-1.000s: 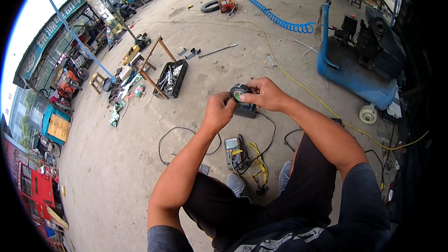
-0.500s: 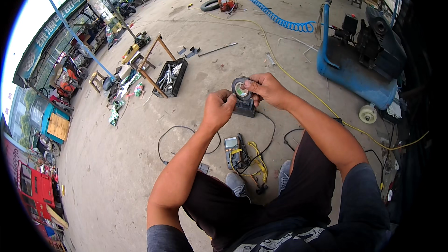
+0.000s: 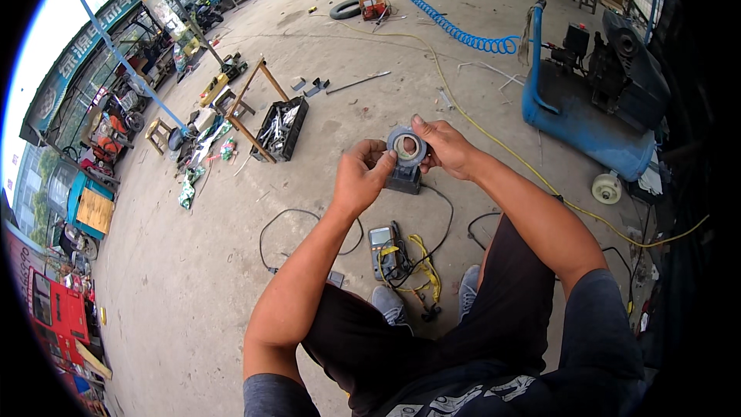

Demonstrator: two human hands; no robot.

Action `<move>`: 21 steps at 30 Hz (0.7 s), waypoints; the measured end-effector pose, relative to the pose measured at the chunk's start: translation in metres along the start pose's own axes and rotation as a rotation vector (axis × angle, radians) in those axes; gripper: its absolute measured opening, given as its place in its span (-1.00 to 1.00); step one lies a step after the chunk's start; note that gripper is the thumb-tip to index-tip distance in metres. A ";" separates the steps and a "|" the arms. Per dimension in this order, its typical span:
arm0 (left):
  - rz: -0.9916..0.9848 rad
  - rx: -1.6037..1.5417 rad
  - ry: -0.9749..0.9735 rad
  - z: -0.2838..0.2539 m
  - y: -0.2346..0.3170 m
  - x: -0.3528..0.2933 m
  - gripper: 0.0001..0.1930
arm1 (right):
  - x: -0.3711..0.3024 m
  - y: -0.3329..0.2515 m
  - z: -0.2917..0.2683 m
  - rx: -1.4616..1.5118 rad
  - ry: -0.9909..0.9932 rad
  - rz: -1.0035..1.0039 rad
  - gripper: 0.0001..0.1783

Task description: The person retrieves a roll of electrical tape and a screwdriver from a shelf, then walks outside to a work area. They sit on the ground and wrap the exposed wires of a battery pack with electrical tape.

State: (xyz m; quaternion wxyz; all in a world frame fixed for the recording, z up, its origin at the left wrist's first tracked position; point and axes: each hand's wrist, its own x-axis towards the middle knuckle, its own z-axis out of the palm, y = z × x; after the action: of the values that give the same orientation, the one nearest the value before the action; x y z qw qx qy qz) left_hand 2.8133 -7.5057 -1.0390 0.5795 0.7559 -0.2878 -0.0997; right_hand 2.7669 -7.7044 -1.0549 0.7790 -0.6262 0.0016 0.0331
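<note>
Between my two hands is a roll of dark tape [image 3: 415, 159], its ring facing me with the open core showing. My left hand [image 3: 361, 174] pinches the left edge of the roll between thumb and fingers. On the other side, my right hand [image 3: 449, 148] grips the roll with its fingers behind it, the thumb raised off the rim. Just below the roll, a black box-shaped device [image 3: 404, 181] with a cable rests on the ground, partly hidden. A multimeter [image 3: 381, 241] lies nearer my feet, beside yellow and black leads [image 3: 421, 266].
A blue air compressor [image 3: 583, 112] stands at right, with a coiled blue hose [image 3: 455, 28] reaching away from it. A yellow hose [image 3: 494, 133] crosses the ground. At left are a black crate of tools [image 3: 282, 130] and a wooden frame [image 3: 248, 93].
The tape roll has turned and shifted slightly right and down in my hands. My right thumb has lifted from the roll's face to point upward.
</note>
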 end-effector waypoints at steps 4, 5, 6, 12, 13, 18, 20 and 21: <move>0.113 0.064 -0.004 -0.003 0.003 0.000 -0.64 | 0.001 0.002 0.003 -0.069 -0.050 0.010 -0.29; 0.091 0.060 -0.036 -0.003 0.006 -0.001 -0.62 | 0.001 0.003 0.004 -0.077 -0.051 0.013 -0.29; 0.069 0.055 -0.068 -0.004 0.008 -0.001 -0.61 | 0.001 0.004 0.005 -0.085 -0.052 0.016 -0.28; 0.011 -0.121 -0.022 -0.001 0.004 0.000 -0.67 | -0.001 -0.001 0.009 0.053 -0.064 0.035 -0.36; -0.005 -0.153 -0.002 0.000 0.008 -0.001 -0.69 | -0.002 -0.002 0.011 0.057 -0.060 0.024 -0.37; -0.091 -0.194 0.038 0.001 0.016 -0.002 -0.76 | -0.001 0.000 0.011 -0.016 -0.045 -0.036 -0.38; -0.088 -0.122 0.024 -0.003 0.009 -0.001 -0.78 | 0.003 0.005 0.009 -0.048 -0.040 -0.059 -0.36; -0.086 -0.085 0.017 -0.004 0.006 0.000 -0.78 | 0.004 0.008 0.008 -0.064 -0.036 -0.071 -0.35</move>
State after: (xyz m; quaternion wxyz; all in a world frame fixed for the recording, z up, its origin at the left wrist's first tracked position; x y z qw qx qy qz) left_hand 2.8137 -7.5035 -1.0322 0.6088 0.7430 -0.2456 -0.1303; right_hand 2.7702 -7.6948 -1.0609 0.7592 -0.6497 -0.0358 0.0168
